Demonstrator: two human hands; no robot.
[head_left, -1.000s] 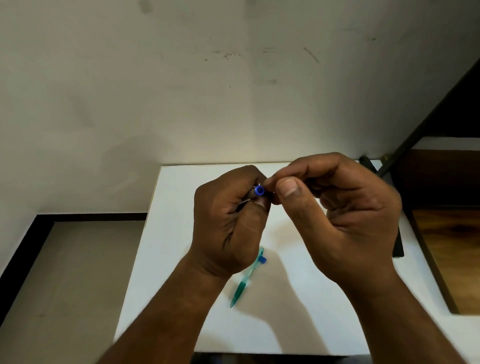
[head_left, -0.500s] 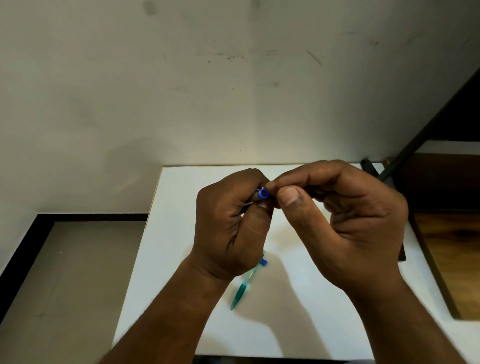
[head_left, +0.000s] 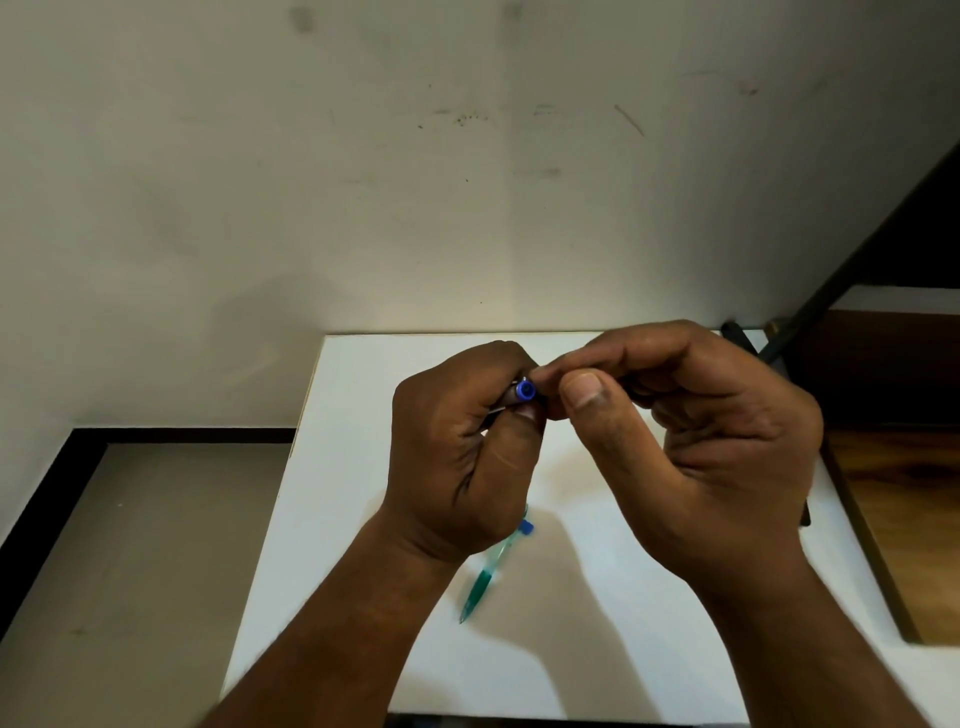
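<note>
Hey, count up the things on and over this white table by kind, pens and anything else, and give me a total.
Pens: 2, the blue-tipped pen gripped in the left hand, the green pen lying on the table.
Dark object: 1, at the table's right edge.
Total: 3.

The left hand (head_left: 462, 457) and right hand (head_left: 701, 441) have sunk a little and drifted right together. The pen's (head_left: 510, 399) blue end (head_left: 524, 389), half hidden behind the right fingertips (head_left: 543, 375) a moment ago, shows as a full ring again, just left of them.
</note>
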